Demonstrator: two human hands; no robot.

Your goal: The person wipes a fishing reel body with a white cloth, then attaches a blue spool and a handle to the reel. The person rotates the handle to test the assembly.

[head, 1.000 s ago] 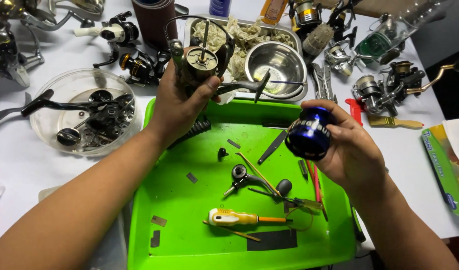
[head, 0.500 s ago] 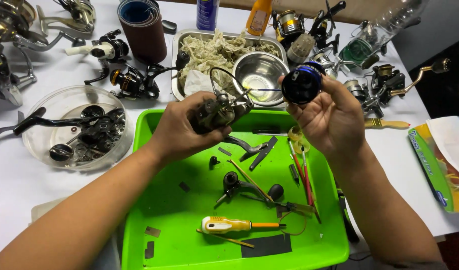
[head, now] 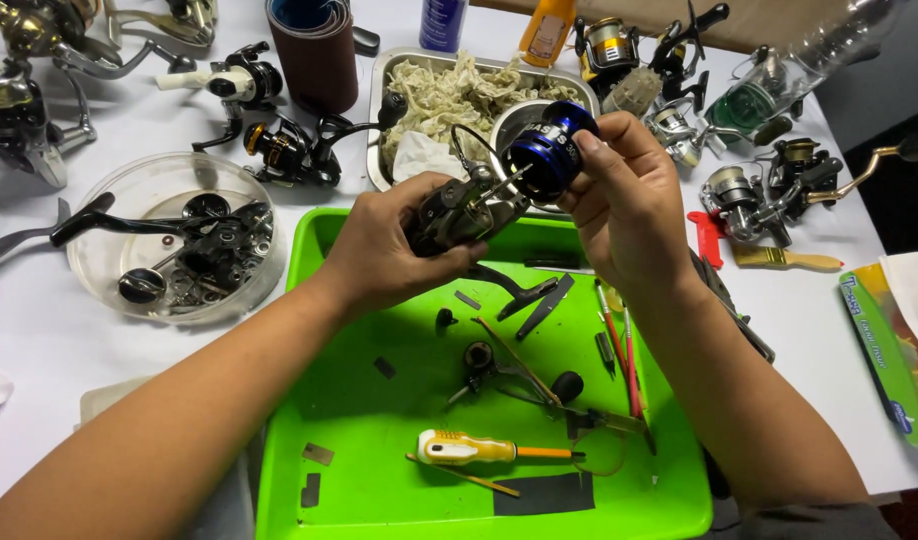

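Head view: left hand (head: 379, 250) grips reel body (head: 459, 212); right hand (head: 629, 210) pinches blue spool (head: 544, 155).

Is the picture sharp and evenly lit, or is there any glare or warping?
Head view: bright, even light, soft shadows under the forearms on the green tray; small glints on the blue spool in the right hand and on the steel bowl; the left hand looks sharp; table edges bow slightly, wide-lens distortion.

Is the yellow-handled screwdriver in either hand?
No, the yellow-handled screwdriver lies in the green tray, apart from both hands.
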